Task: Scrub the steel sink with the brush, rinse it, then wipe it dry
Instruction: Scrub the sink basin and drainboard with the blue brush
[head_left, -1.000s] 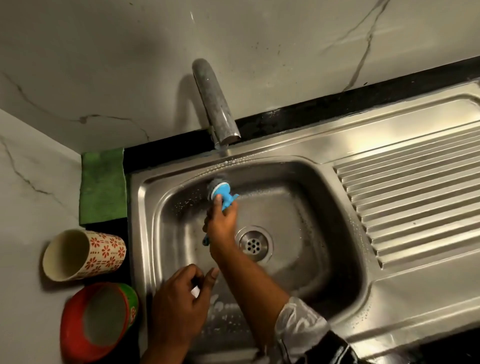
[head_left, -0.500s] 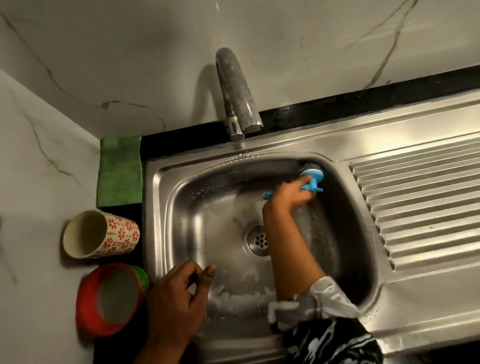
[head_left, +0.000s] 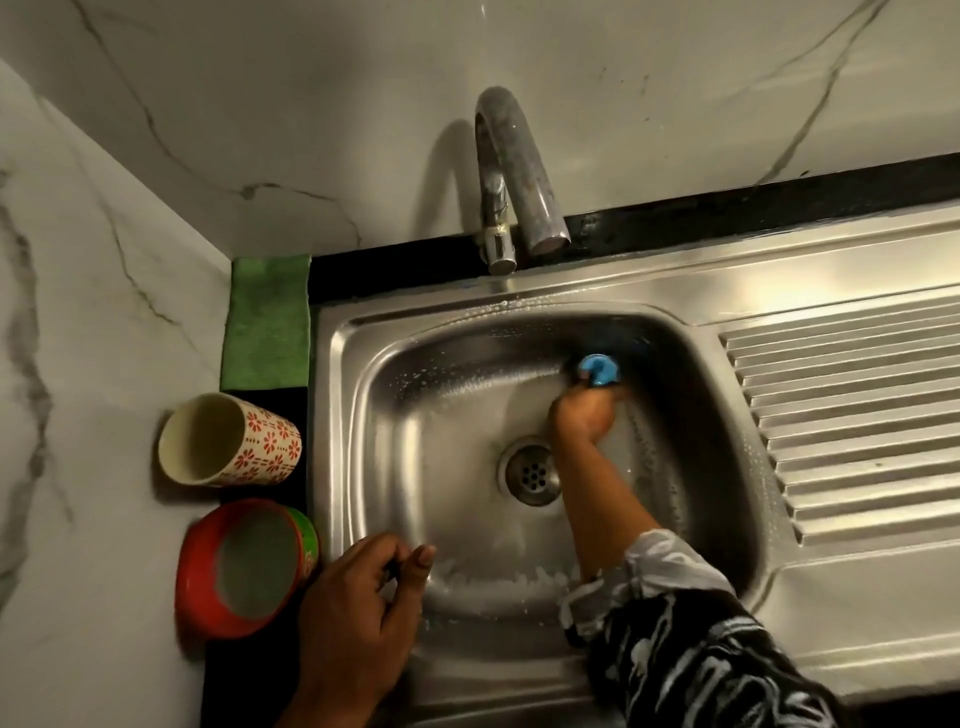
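Steel sink (head_left: 337, 415): single basin with a ribbed drainboard (head_left: 857, 431) to its right, set into a black bench. Basin surface is wet and reflective, with droplets along the far rim and a band of white foam (head_left: 498, 577) on the near wall. The round strainer drain (head_left: 530, 470) sits at the centre. Brush (head_left: 599, 370): blue round head, motion-blurred, pressed against the far wall right of centre, below the tap (head_left: 511, 171). The right hand (head_left: 584, 413) grips the brush, its fingers closed round the hidden handle. The left hand (head_left: 358, 597) rests on the near-left rim with its fingers loosely curled; nothing is seen in them. Left of the sink are a green cloth (head_left: 267, 322), a floral cup (head_left: 234, 439) on its side and a red tub (head_left: 244, 566). The tub's green band has markings too small to read.
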